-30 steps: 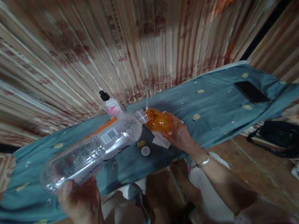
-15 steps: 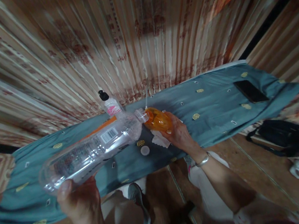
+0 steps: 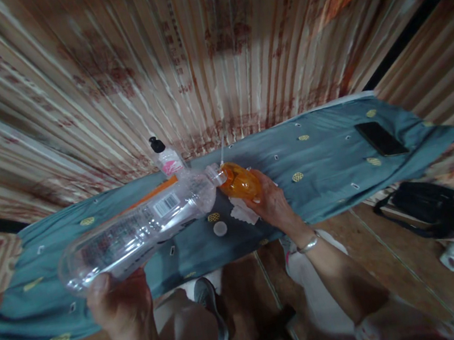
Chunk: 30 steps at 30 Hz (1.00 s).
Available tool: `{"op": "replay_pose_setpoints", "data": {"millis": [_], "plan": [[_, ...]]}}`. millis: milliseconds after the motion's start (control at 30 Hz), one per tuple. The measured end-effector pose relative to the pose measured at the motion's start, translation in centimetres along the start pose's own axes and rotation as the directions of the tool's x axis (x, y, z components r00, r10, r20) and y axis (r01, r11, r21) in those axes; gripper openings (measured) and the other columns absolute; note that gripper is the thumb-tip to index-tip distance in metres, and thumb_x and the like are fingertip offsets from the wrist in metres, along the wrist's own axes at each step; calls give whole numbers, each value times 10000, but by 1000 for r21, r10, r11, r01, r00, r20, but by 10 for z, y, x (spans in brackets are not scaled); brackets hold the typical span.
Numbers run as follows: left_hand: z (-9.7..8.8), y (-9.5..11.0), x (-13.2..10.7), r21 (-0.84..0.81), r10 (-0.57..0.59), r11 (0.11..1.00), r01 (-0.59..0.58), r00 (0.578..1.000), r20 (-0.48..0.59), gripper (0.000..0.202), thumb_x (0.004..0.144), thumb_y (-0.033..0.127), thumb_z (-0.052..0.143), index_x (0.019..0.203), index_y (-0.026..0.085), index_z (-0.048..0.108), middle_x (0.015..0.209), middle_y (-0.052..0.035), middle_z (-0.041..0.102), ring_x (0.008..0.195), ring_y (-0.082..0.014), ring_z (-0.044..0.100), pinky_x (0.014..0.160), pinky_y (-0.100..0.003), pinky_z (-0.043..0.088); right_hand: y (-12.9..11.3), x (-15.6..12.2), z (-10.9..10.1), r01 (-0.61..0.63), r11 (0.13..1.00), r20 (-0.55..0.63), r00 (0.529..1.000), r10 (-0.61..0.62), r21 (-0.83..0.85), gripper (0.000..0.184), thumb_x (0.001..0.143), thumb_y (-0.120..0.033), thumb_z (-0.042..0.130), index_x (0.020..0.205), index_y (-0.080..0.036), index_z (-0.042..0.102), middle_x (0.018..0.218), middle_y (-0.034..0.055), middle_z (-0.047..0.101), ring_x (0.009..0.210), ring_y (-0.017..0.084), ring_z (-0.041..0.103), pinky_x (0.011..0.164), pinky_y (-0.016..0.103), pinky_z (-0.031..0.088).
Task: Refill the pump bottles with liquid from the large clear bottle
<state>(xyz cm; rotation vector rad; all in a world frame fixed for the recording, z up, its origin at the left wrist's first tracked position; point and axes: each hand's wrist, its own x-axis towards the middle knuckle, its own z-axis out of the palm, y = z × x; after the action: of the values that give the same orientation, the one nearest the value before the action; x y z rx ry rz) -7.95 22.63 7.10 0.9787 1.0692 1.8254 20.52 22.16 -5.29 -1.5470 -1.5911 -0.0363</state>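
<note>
My left hand (image 3: 121,304) grips the base end of a large clear plastic bottle (image 3: 141,229), held tipped almost flat, its open mouth against the top of a small orange bottle (image 3: 241,182). My right hand (image 3: 273,203) is wrapped round that orange bottle, which stands on a teal patterned cloth (image 3: 330,168) covering a narrow table. A white cap (image 3: 219,228) and a crumpled white tissue (image 3: 243,212) lie on the cloth just below the orange bottle.
A small bottle with a black cap and pink label (image 3: 167,159) stands behind the clear bottle. A black phone (image 3: 380,139) lies at the cloth's right end. A black bag (image 3: 426,204) sits on the tiled floor at right. A corrugated wall rises behind.
</note>
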Motion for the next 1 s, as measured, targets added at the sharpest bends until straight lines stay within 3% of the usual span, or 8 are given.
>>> {"op": "replay_pose_setpoints", "data": {"millis": [133,467,600,900,1000], "plan": [[0,0,0,-94,-15,995,18,999,35,632,548,363,777,1167,378,649,1145,10,696,1153,-358,647,950,-557,562,0,0,1,14,1000,-21,1000,-14,-11,711,810,-232,698,1439,-138,381,1358,199,632,1280,323,613,1075,536,539],[-2,0,-1,-122,-17,992,20,1000,26,628,546,324,767,1160,383,650,1135,15,700,1145,-356,648,957,-555,557,1,-1,1,-6,1000,-11,1000,6,3,710,827,-258,697,1451,-148,377,1366,198,625,1290,322,606,1082,537,530],[-4,-1,-1,-117,-40,992,39,999,-8,617,542,323,769,1145,388,655,1138,15,698,1147,-356,647,957,-561,555,1,0,1,-9,1000,-2,1000,9,2,708,831,-260,694,1453,-146,377,1366,195,625,1291,320,604,1083,534,530],[0,2,0,-108,-10,994,14,999,39,579,550,322,770,1116,362,651,1127,11,696,1133,-348,650,947,-562,557,1,0,0,17,1000,-21,1000,-17,17,697,833,-256,689,1448,-141,381,1360,198,628,1279,318,612,1071,530,536],[0,2,0,-30,-2,1000,3,1000,22,557,551,375,744,1101,361,653,1121,5,696,1136,-354,646,936,-563,561,2,0,1,1,1000,-14,1000,0,23,710,826,-255,693,1452,-148,376,1363,193,627,1283,316,609,1077,526,531]]}}
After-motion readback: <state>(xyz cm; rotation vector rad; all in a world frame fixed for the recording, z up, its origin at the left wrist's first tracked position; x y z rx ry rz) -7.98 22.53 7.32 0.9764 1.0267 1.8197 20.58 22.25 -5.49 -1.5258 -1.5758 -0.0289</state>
